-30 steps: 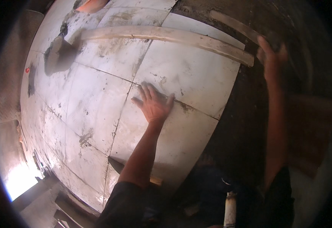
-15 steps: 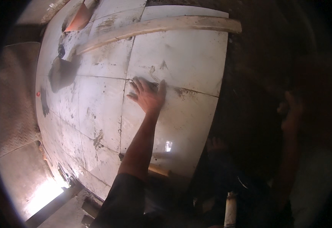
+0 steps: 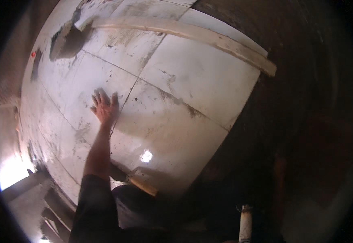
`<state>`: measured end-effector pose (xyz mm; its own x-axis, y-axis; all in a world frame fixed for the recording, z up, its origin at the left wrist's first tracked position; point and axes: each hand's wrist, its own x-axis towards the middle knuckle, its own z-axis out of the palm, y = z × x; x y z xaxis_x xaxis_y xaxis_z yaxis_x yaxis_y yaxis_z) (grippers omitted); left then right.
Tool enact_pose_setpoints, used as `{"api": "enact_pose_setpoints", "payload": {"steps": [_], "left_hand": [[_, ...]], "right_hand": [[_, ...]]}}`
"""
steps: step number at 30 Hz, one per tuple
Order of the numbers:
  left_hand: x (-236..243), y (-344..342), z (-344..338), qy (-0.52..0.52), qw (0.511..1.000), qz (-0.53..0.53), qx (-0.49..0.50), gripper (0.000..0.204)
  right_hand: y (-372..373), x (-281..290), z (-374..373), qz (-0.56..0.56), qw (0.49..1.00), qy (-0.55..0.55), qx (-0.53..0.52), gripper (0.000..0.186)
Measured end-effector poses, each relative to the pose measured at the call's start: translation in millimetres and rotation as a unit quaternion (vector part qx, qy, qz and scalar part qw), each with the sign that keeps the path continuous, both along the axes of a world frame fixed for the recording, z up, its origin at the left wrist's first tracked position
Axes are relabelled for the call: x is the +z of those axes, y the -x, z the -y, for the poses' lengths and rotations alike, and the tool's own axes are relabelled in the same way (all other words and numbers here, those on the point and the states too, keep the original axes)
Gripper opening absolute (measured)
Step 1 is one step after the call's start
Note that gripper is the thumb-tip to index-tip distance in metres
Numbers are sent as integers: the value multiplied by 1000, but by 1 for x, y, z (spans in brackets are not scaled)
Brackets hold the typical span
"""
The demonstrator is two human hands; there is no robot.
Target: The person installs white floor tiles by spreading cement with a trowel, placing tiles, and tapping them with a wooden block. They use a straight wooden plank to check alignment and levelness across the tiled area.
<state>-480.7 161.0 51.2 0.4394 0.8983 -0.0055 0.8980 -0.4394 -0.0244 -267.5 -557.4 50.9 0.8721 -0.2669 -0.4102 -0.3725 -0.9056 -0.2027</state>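
My left hand (image 3: 104,107) lies on white floor tiles (image 3: 200,73), just left of a joint between two of them. Its fingers are spread, with nothing held. Nearer my body, beside my left forearm, lies what looks like a trowel (image 3: 144,186) with a wooden handle and a dark blade. My right forearm (image 3: 279,170) shows only faintly in the dark at the right. Its hand and fingers cannot be made out.
A long pale wooden bar (image 3: 184,30) crosses the far tiles. By its left end sits a dark grey lump or vessel (image 3: 68,42). Dirt smears the tiles. Dark ground (image 3: 289,109) borders them on the right. A pale pipe-like post (image 3: 245,224) stands near the lower edge.
My left hand has moved left across the tile joint, still spread. The view has turned, so the bar slants differently and an orange vessel has left the picture. My right arm has become harder to see.
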Motion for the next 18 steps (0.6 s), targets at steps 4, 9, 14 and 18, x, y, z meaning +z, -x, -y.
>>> {"api": "enact_pose_setpoints", "payload": {"steps": [4, 9, 14, 18], "left_hand": [[-8, 11, -27, -5, 998, 11, -57, 91], [-7, 9, -28, 0, 998, 11, -57, 85], [0, 8, -32, 21, 998, 16, -60, 88], [-4, 10, -33, 16, 998, 11, -56, 91]], "right_hand": [[-91, 105, -124, 154, 963, 28, 220, 45], [-247, 111, -401, 361, 655, 66, 660, 39], [-295, 41, -593, 244, 723, 127, 634, 57], [-301, 22, -638, 187, 738, 213, 613, 66]]}}
